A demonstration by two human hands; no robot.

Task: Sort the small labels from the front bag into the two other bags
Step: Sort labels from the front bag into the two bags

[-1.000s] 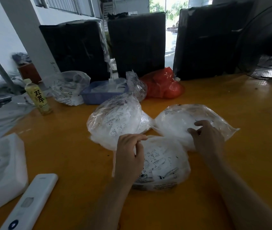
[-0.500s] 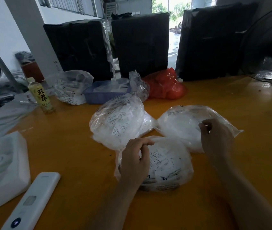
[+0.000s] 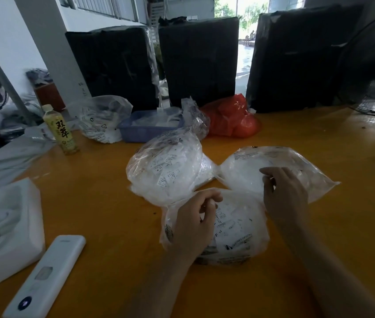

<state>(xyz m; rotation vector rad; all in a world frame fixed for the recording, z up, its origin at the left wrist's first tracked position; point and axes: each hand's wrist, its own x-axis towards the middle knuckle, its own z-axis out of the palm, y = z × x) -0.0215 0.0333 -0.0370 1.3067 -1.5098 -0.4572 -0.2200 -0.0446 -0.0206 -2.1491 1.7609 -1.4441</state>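
Note:
Three clear plastic bags of small white printed labels lie on the orange table. The front bag (image 3: 237,228) is nearest me. My left hand (image 3: 193,223) rests on its left side, with curled fingers pinching the plastic at its top edge. The left rear bag (image 3: 166,173) is bulging and full. The right rear bag (image 3: 250,166) lies flatter. My right hand (image 3: 282,193) hovers over the near side of this bag, fingertips pinched together on what looks like a small label (image 3: 271,179).
A white remote-like device (image 3: 44,276) and a white foam block (image 3: 5,223) lie at the near left. A drink bottle (image 3: 60,129), another label bag (image 3: 104,118), a blue tray (image 3: 145,129) and a red bag (image 3: 232,118) stand further back. Black wrapped bales (image 3: 200,58) and a fan (image 3: 374,65) line the far edge.
My right hand has shifted slightly over the right rear bag and keeps its fingertips pinched. My left hand stays at the front bag's top edge.

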